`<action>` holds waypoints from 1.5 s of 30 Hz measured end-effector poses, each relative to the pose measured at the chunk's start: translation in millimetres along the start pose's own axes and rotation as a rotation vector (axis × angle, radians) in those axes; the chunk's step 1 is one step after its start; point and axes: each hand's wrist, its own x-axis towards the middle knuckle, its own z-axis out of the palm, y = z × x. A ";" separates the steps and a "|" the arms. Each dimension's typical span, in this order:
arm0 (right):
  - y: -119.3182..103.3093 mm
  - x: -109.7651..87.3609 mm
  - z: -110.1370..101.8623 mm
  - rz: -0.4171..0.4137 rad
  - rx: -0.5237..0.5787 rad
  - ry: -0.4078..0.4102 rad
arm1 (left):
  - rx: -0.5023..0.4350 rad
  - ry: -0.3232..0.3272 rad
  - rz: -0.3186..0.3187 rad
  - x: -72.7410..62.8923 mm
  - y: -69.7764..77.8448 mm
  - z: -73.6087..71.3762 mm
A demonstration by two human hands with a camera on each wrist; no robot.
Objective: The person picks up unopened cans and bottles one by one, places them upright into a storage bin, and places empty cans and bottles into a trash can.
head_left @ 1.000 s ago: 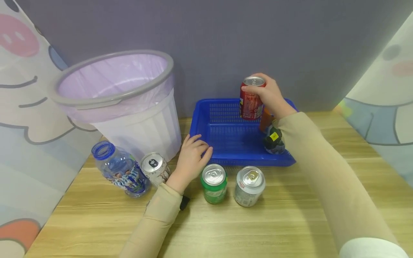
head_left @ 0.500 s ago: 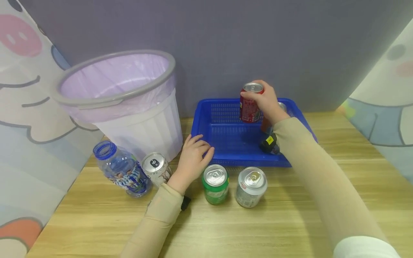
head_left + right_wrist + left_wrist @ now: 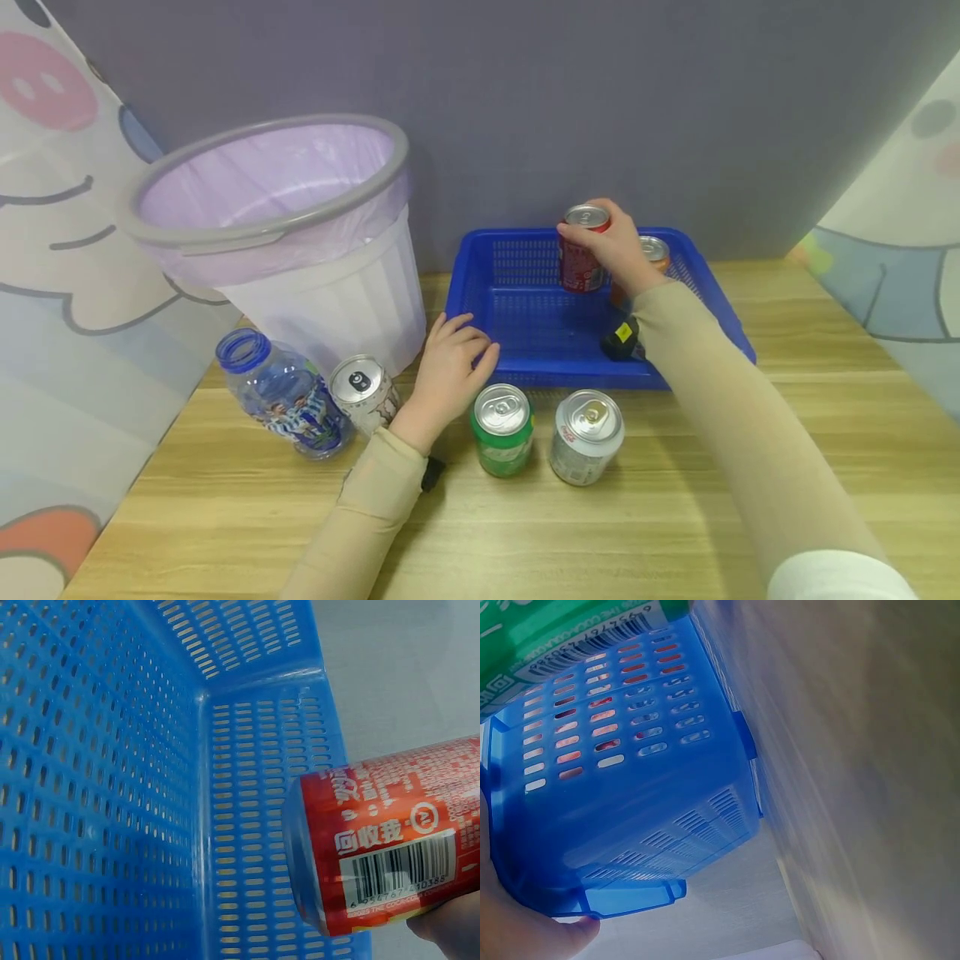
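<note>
At the far left, a tall white ribbed bin (image 3: pixel 337 283) with a grey rim and a lilac plastic liner stands behind a clear plastic bottle (image 3: pixel 288 408) with a blue neck. Just right of that bottle stands a white, dark-patterned metal can (image 3: pixel 365 390), its silver lid bearing a black mark. Next, the left hand (image 3: pixel 452 367) touches the front left corner of a blue rectangular plastic basket (image 3: pixel 517 365) with slotted walls; its fingers lie loosely extended, the thumb apart. In front of the basket stands a green metal can (image 3: pixel 504 432). Farther right, a red metal can (image 3: pixel 582 262) with a silver lid is held upright within the basket's outline, near its back wall; whether its base touches the basket cannot be told. A silver-white metal can (image 3: pixel 585 442) stands before the basket. The right hand (image 3: pixel 617 247) grips the red can around its upper part. Behind that wrist, an orange metal can (image 3: pixel 654 252) stands in the basket, partly hidden.
</note>
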 end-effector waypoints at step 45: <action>11.9 4.2 6.9 0.297 -0.222 -0.156 | -0.003 -0.007 -0.008 0.5 -3.7 0.5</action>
